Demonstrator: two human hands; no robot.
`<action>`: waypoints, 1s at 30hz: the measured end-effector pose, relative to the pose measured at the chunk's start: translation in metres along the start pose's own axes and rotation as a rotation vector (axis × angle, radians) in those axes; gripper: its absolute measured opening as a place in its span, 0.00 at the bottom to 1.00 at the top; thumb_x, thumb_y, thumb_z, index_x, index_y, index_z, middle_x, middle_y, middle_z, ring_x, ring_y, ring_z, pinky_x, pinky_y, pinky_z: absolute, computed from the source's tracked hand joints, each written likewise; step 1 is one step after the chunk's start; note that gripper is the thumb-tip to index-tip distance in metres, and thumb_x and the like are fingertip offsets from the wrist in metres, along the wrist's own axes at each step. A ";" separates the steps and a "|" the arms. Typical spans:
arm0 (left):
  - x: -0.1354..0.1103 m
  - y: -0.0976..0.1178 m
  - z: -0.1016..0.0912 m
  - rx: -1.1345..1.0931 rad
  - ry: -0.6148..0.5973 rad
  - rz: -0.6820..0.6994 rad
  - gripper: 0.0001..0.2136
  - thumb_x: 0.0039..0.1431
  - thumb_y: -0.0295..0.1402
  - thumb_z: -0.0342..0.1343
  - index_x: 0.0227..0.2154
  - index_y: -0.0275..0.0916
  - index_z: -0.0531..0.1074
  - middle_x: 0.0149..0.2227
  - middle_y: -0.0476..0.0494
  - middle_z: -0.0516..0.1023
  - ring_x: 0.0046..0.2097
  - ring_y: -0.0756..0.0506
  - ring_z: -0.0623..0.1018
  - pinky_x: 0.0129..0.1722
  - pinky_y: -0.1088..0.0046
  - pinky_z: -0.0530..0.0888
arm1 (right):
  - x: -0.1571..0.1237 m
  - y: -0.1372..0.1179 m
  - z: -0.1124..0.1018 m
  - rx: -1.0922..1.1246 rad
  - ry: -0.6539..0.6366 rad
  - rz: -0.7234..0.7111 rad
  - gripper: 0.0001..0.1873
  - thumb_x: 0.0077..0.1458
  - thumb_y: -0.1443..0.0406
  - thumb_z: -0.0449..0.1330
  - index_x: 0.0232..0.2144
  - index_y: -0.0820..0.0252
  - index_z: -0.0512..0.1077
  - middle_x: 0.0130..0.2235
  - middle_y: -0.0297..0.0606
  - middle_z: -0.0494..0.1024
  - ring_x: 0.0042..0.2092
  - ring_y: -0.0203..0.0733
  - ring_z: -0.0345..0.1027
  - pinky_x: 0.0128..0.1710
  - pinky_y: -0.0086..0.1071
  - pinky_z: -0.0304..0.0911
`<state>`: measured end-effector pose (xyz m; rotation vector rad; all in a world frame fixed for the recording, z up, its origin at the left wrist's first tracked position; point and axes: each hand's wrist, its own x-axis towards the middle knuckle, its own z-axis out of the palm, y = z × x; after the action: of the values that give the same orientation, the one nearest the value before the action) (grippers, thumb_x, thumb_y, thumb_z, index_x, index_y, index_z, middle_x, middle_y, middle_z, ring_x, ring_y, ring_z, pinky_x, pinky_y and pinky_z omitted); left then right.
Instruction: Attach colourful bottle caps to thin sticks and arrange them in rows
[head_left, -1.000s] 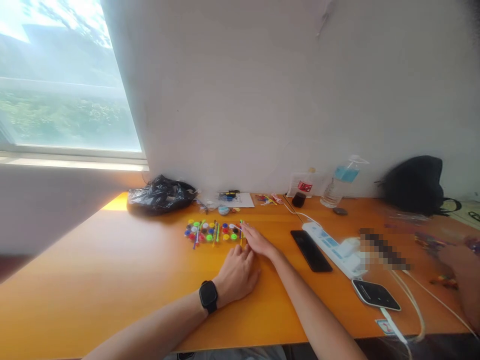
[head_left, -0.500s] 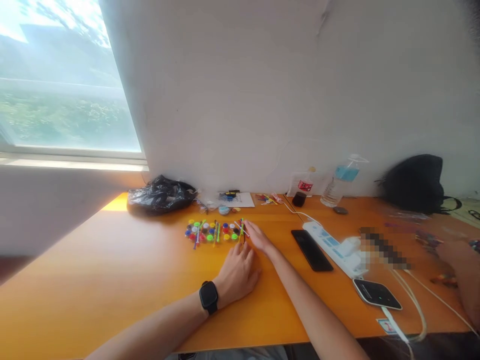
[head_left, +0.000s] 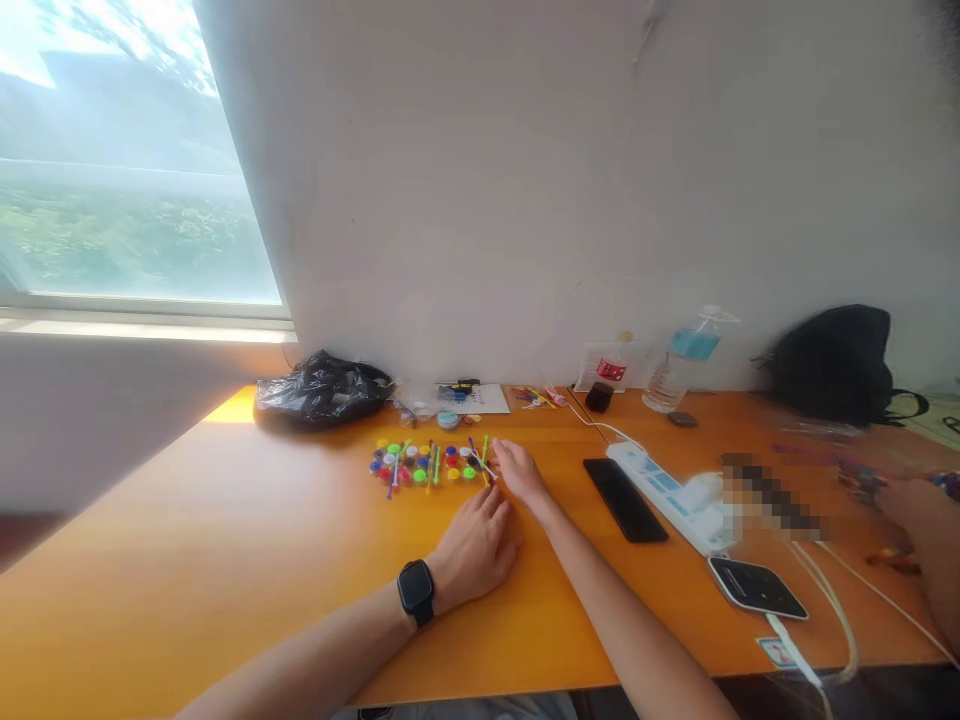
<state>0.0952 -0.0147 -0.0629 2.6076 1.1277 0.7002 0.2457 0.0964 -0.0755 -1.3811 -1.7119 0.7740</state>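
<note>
Small round coloured caps lie in grouped rows on the wooden table. Thin coloured sticks lie between the groups, and another cluster of crossing sticks lies at the right end. My right hand rests just right of that cluster, fingers stretched out and holding nothing visible. Nearer to me, my left hand lies palm down with its fingers extended, the fingertips close to the sticks' lower ends. A black watch is on my left wrist.
To the right are a black phone, a white power strip with cables, and a charging device. A black plastic bag, paper, bottles and a black bag line the wall. Another person's hand is far right.
My right hand has shifted slightly right, off the stick cluster, so more of those sticks show. My left fingertips have drawn back a little towards me.
</note>
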 end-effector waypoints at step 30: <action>0.004 -0.001 0.002 0.017 0.024 0.076 0.11 0.64 0.32 0.54 0.48 0.40 0.69 0.51 0.35 0.75 0.49 0.35 0.73 0.52 0.54 0.73 | 0.012 0.021 0.005 -0.158 -0.143 -0.202 0.37 0.70 0.43 0.39 0.59 0.54 0.76 0.69 0.42 0.65 0.73 0.52 0.48 0.73 0.52 0.40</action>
<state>0.0979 -0.0110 -0.0641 2.6750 1.0506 0.7420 0.2500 0.1130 -0.0930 -1.2551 -2.0259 0.6490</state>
